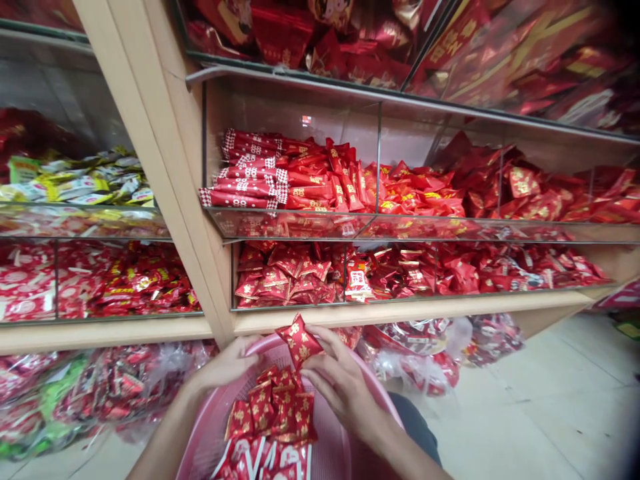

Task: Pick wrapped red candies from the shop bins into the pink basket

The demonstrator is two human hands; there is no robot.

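My right hand (333, 373) pinches a small red candy packet (299, 341) with gold print, held above the far rim of a pink plastic basket (333, 440). My left hand (231, 363) is closed on the basket's rim at the left, its fingertips partly hidden. Inside the basket lies a pile of matching red and gold packets (273, 403). Nearer to me in it are red packets with white stripes (270, 460).
A wooden shelf (400, 317) with glass-fronted compartments rises ahead, holding red candy packets (287, 273) and red stick packets (250, 177). To the left are yellow packets (90, 180). Filled plastic bags (425, 360) lie on the tiled floor (530, 407) below.
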